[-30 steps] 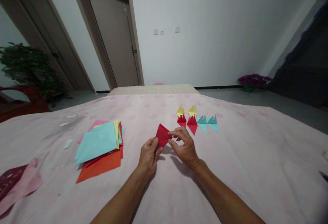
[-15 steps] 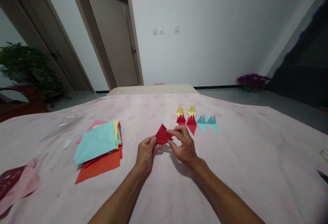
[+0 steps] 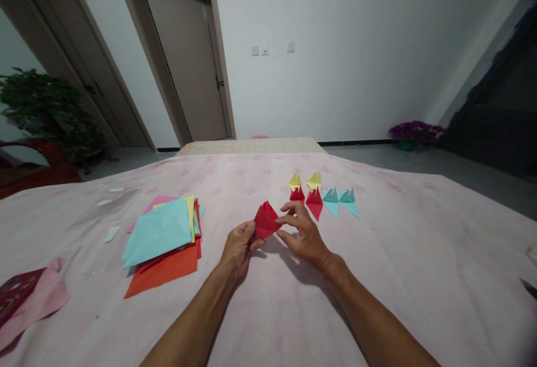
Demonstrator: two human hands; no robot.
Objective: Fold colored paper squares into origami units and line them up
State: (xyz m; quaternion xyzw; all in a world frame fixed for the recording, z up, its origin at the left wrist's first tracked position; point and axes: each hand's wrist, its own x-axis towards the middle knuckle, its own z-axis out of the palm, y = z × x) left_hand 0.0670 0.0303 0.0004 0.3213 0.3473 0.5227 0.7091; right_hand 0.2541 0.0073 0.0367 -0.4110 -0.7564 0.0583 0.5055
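A small red folded paper is held just above the table, its pointed flaps upward. My left hand pinches its left edge between thumb and fingers. At its right corner, my right hand has thumb and index fingertip around the paper, with the other fingers curled loosely apart. Beyond my right hand lie finished-looking folded birds: two yellow birds, two red birds and two light-blue birds.
To the left lies a stack of coloured paper sheets, with clear plastic wrapping beside it. A pink cloth and a dark red item lie at the left edge. A dark pointed object is at the right edge. A pink patterned cloth covers the table.
The top of the red paper now shows separated points where it was a single peak. My right fingers have shifted slightly outward to its right corner; my left hand keeps its hold.
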